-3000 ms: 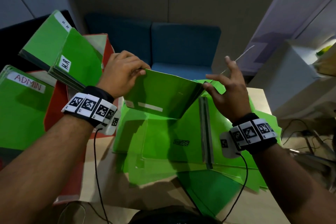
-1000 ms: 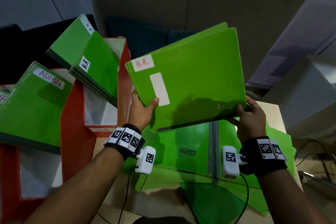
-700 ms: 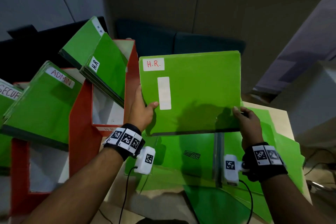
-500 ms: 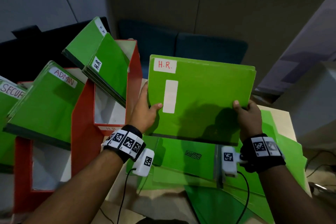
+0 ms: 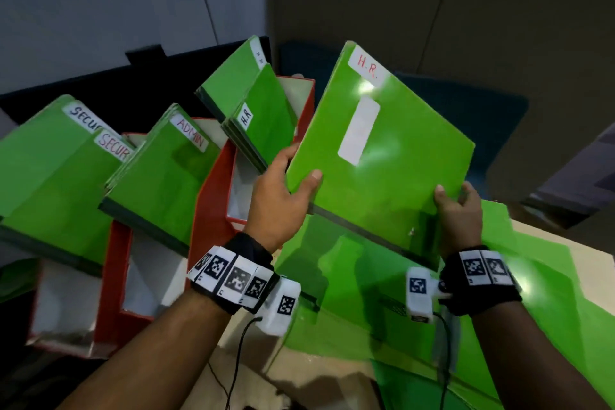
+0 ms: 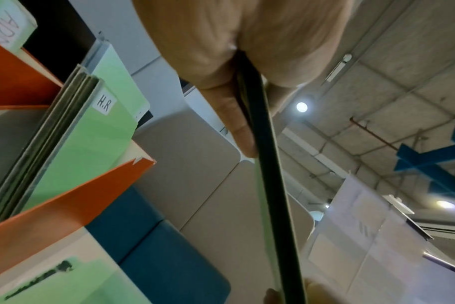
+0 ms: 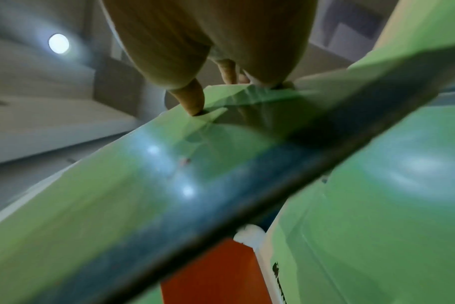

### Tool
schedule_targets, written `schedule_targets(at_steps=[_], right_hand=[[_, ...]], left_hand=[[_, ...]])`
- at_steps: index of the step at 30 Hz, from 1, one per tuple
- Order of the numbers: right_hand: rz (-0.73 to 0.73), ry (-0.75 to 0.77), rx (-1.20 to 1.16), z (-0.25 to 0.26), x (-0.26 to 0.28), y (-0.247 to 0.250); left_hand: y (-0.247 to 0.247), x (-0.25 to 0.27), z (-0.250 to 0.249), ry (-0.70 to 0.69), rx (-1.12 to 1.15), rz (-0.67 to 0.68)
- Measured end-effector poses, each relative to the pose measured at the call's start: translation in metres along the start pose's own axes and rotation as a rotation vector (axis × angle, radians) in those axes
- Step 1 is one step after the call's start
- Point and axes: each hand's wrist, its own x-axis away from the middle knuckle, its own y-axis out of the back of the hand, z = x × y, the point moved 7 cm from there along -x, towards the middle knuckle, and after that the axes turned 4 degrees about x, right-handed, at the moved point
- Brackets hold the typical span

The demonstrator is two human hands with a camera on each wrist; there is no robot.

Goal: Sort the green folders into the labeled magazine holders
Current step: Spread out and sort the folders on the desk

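Red holders hold SECUR, ADMIN, H.R files; both hands' fingers pinch H.R. folder.

Green folders, white labels; red holders; black-white checkered wristbands.

Both forearms raised forward; left hand and right hand each pinching with thumb on top.

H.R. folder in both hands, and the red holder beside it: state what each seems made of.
H.R. folder: probably glossy plastic or laminated card; light glares off its cover. Red holder: likely matte cardboard with white inside; its edge is torn in the left wrist view.
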Motion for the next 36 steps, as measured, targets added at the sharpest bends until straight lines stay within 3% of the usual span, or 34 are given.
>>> schedule_targets(at_steps=[4,9,12,18,22,26,30,36], right_hand=[[0.121,0.154,0.262,0.028,0.015,-0.064],[0.382,0.451,0.236,0.085,0.059,-0.144],[0.524,0.547,0.174,0.108,0.083,-0.183],[0.701,0.592,0.045,0.128,0.112,-0.242],[0.696,0.568,0.034,0.143,0.112,-0.273],[0.658,0.538,0.064,0.141,0.106,-0.301],[0.629,0.468,0.024,0.133,0.104,-0.323],[0.641,0.447,0.156,0.119,0.101,-0.345]], left_hand=[[0.03,-0.008,-0.015,-0.027,-0.023,-0.077],[0.073,-0.024,-0.041,-0.127,-0.053,-0.165],[0.099,-0.034,-0.06,-0.231,-0.123,-0.22],[0.128,-0.033,-0.065,-0.326,-0.273,-0.252],[0.135,-0.042,-0.056,-0.339,-0.337,-0.236],[0.139,-0.072,-0.038,-0.251,-0.379,-0.188],[0.132,-0.11,-0.005,-0.084,-0.452,-0.083],[0.111,-0.143,0.05,0.203,-0.56,0.072]])
